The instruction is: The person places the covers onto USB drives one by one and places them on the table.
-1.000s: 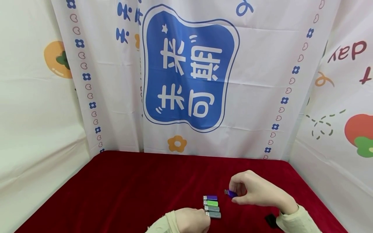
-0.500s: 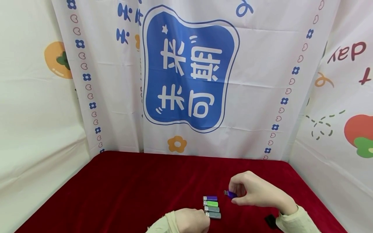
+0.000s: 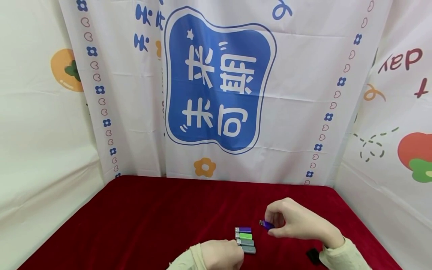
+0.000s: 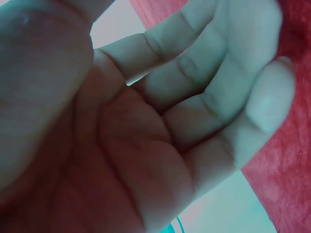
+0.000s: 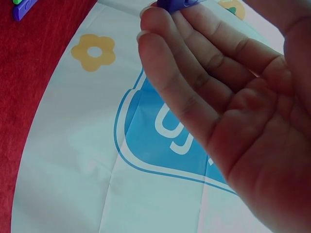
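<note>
My right hand [image 3: 293, 221] pinches a purple USB stick [image 3: 268, 225] between thumb and fingertips, its metal plug pointing left. That stick [image 5: 177, 5] peeks in at the top of the right wrist view, against the fingertips. To its left on the red cloth, more USB sticks lie in a tidy column: a purple one [image 3: 245, 230], a green one [image 3: 245, 236] and two grey ones, the nearest grey stick [image 3: 249, 249] lowest. Beside that lowest one is my left hand [image 3: 222, 255], overlapping its plug end. In the left wrist view the left hand's fingers [image 4: 204, 97] curve loosely, with nothing in the palm.
Red velvet cloth [image 3: 152, 217] covers the table. A small black object [image 3: 314, 256] lies by the right sleeve. White printed curtains [image 3: 297, 112] close off the back and both sides.
My left hand has shifted slightly and covers more of the lowest grey stick's plug. The right hand keeps its place with the purple USB stick.
</note>
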`<state>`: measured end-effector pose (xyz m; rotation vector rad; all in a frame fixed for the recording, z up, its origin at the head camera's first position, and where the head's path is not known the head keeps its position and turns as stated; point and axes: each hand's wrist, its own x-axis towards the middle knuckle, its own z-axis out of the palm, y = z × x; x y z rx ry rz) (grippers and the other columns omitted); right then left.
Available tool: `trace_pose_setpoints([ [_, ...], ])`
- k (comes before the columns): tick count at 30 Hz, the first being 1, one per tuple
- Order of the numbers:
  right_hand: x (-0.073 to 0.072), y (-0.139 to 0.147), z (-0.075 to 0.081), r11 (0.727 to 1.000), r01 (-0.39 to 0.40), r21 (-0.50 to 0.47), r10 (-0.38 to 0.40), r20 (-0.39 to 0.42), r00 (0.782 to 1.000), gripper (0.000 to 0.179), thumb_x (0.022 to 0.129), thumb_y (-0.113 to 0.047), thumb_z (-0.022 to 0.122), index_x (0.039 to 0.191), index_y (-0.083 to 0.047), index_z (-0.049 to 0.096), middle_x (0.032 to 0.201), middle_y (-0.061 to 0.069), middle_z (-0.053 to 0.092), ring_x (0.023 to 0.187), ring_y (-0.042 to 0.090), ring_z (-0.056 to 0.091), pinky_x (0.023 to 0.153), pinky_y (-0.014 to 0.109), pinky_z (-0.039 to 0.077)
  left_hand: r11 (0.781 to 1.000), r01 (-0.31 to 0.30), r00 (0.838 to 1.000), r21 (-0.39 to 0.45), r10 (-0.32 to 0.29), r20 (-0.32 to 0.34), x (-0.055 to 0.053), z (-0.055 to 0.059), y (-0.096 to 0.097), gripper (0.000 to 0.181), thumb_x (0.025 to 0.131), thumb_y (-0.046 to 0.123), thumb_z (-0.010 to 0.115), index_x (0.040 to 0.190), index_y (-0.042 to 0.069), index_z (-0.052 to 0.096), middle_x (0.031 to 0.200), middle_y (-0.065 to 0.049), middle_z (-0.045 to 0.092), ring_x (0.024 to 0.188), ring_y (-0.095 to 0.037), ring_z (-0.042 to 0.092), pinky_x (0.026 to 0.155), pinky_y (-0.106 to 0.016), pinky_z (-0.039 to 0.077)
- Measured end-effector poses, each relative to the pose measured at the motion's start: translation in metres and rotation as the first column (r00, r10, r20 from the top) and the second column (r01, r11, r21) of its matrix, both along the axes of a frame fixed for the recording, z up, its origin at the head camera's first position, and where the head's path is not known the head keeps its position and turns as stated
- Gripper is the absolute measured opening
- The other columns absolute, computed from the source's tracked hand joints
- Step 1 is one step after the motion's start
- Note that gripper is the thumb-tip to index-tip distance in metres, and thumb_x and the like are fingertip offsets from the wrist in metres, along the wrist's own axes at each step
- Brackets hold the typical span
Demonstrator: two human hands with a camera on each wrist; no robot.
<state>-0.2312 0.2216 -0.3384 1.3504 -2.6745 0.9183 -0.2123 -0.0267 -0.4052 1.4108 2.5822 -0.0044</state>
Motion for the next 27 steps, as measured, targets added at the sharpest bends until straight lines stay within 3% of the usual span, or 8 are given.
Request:
trace_pose_setpoints([
  [4, 0.0, 0.0, 0.001, 1.0, -0.002, -0.004, 0.002, 0.001, 1.0, 0.021, 0.081, -0.009, 0.08, 0.087, -0.023, 0.065, 0.076, -0.013, 0.06, 0.065, 0.005, 0.059, 0.058, 0.026, 0.053, 0.996, 0.047, 0.998, 0.08, -0.043, -0.045, -0.003, 0.006, -0.005, 0.025, 0.079, 0.013, 0.077, 0.061, 0.023, 0.063, 0.053, 0.021, 0.043, 0.044, 0.006, 0.038, 0.043, -0.012, 0.036],
  [11, -0.002, 0.001, 0.001, 1.0, -0.008, -0.015, 0.008, 0.001, 1.0, 0.021, 0.082, -0.01, 0.08, 0.087, -0.023, 0.065, 0.077, -0.013, 0.06, 0.064, 0.006, 0.059, 0.058, 0.027, 0.053, 0.975, 0.095, 0.989, 0.2, -0.071, -0.126, -0.007, 0.019, -0.011, 0.036, 0.087, 0.024, 0.076, 0.056, 0.022, 0.057, 0.045, 0.018, 0.035, 0.041, 0.007, 0.029, 0.043, -0.01, 0.031],
  [17, -0.002, 0.002, 0.0, 1.0, -0.002, -0.02, 0.002, -0.004, 1.0, 0.019, 0.083, -0.013, 0.08, 0.087, -0.024, 0.065, 0.077, -0.013, 0.061, 0.064, 0.005, 0.058, 0.057, 0.027, 0.053, 0.937, 0.124, 0.983, 0.325, -0.071, -0.172, -0.013, 0.029, -0.015, 0.018, 0.091, 0.023, 0.073, 0.074, 0.02, 0.068, 0.063, 0.02, 0.047, 0.054, 0.01, 0.04, 0.052, -0.007, 0.037],
  [27, 0.0, 0.004, 0.002, 0.999, -0.017, -0.031, 0.015, -0.07, 0.997, 0.018, 0.084, -0.013, 0.079, 0.087, -0.024, 0.065, 0.077, -0.014, 0.06, 0.063, 0.004, 0.057, 0.056, 0.025, 0.052, 0.873, 0.145, 0.968, 0.466, -0.028, -0.25, -0.016, 0.042, -0.018, 0.008, 0.095, 0.02, 0.068, 0.092, 0.016, 0.074, 0.08, 0.014, 0.057, 0.071, 0.006, 0.047, 0.065, -0.006, 0.04],
])
